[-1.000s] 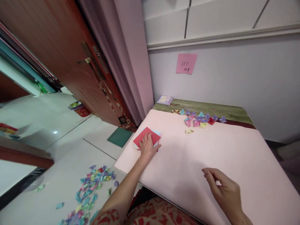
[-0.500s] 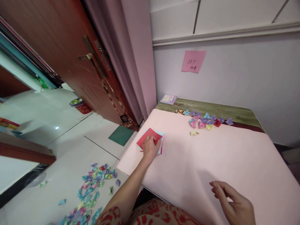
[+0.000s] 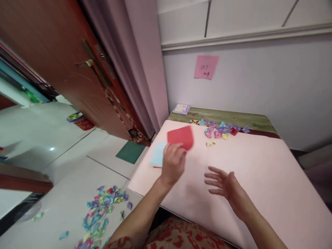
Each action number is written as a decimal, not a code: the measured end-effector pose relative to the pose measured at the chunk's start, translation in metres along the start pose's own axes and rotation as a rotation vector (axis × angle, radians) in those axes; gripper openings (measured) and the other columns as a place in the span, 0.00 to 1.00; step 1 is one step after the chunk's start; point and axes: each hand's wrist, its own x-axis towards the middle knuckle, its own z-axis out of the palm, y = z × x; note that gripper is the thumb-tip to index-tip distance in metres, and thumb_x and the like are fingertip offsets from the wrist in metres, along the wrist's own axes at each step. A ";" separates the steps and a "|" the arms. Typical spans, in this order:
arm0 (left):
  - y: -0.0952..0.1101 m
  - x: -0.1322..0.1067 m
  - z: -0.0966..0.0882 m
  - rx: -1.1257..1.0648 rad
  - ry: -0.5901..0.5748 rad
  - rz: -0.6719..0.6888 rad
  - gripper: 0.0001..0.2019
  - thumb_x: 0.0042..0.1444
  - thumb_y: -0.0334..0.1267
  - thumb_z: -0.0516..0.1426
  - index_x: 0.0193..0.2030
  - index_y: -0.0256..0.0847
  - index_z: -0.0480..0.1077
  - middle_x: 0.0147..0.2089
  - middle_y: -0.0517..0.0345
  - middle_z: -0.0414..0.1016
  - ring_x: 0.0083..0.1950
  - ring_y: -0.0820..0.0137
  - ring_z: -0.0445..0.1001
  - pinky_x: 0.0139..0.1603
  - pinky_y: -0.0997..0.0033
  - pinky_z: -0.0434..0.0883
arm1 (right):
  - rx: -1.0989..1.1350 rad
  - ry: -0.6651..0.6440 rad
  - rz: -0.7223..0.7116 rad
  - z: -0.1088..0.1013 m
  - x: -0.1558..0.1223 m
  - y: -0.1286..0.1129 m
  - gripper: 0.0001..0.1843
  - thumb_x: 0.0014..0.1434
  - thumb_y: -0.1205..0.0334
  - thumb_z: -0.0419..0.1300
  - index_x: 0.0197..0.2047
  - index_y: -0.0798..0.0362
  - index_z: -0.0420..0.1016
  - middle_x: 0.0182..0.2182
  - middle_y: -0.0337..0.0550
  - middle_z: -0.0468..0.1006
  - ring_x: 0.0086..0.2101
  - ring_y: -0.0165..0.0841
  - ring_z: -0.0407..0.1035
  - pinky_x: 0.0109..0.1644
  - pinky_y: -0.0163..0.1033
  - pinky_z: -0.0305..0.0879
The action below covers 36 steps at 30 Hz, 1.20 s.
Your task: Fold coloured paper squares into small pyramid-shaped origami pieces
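Note:
My left hand [image 3: 174, 162] pinches a red square sheet of paper [image 3: 181, 136] by its near edge, lifted above the table. Behind that hand lies a stack of paper whose top sheet is light blue [image 3: 157, 154]; part of the stack is hidden by the hand. Over the middle of the table, my right hand [image 3: 223, 183] is open, its fingers spread and nothing in them. Toward the back sits a cluster of small folded paper pieces [image 3: 219, 134] in purple, pink, blue and red, with a pale yellow folded piece [image 3: 210, 143] a little nearer.
Pink cloth [image 3: 272, 180] covers most of the table. A packet [image 3: 182, 109] lies at its back left corner. Many folded pieces [image 3: 101, 207] are scattered on the floor at the left, near a green sheet [image 3: 130, 152] and a wooden door [image 3: 70, 58].
My left hand has lifted the red sheet off the stack and moved right, baring the light blue sheet. My right hand has moved left and forward, and its fingers have spread.

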 end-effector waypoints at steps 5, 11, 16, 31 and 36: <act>0.055 -0.023 0.010 -0.081 -0.136 0.636 0.13 0.63 0.28 0.51 0.49 0.44 0.71 0.56 0.49 0.76 0.63 0.59 0.69 0.71 0.39 0.48 | 0.097 0.089 -0.117 0.011 0.009 -0.029 0.29 0.50 0.38 0.67 0.48 0.50 0.76 0.49 0.52 0.80 0.45 0.47 0.76 0.41 0.47 0.75; 0.044 -0.030 0.009 -0.353 -0.078 0.447 0.26 0.56 0.47 0.62 0.60 0.45 0.66 0.64 0.43 0.68 0.67 0.53 0.63 0.71 0.41 0.51 | 0.122 0.335 -0.160 -0.011 -0.006 -0.034 0.24 0.45 0.49 0.74 0.41 0.55 0.79 0.37 0.50 0.84 0.35 0.45 0.78 0.41 0.46 0.75; 0.044 0.002 0.012 -0.962 -0.352 -0.492 0.35 0.54 0.53 0.62 0.65 0.40 0.60 0.59 0.37 0.72 0.55 0.52 0.75 0.54 0.49 0.72 | 0.068 0.165 -0.118 -0.025 -0.009 -0.051 0.22 0.47 0.51 0.73 0.42 0.54 0.79 0.37 0.48 0.84 0.33 0.42 0.78 0.38 0.44 0.75; 0.091 0.009 0.018 -1.536 -0.445 -0.776 0.20 0.43 0.38 0.70 0.44 0.34 0.76 0.39 0.47 0.82 0.38 0.61 0.80 0.43 0.61 0.76 | -0.487 0.173 -0.661 -0.063 -0.034 -0.025 0.22 0.60 0.60 0.64 0.58 0.43 0.74 0.47 0.46 0.80 0.42 0.37 0.76 0.44 0.39 0.74; 0.092 0.002 0.011 -1.490 -0.429 -0.667 0.22 0.56 0.44 0.62 0.56 0.40 0.71 0.36 0.55 0.81 0.32 0.69 0.77 0.39 0.68 0.74 | -0.447 0.241 -0.792 -0.053 -0.028 -0.033 0.10 0.52 0.62 0.71 0.40 0.46 0.84 0.35 0.45 0.82 0.33 0.38 0.77 0.33 0.37 0.75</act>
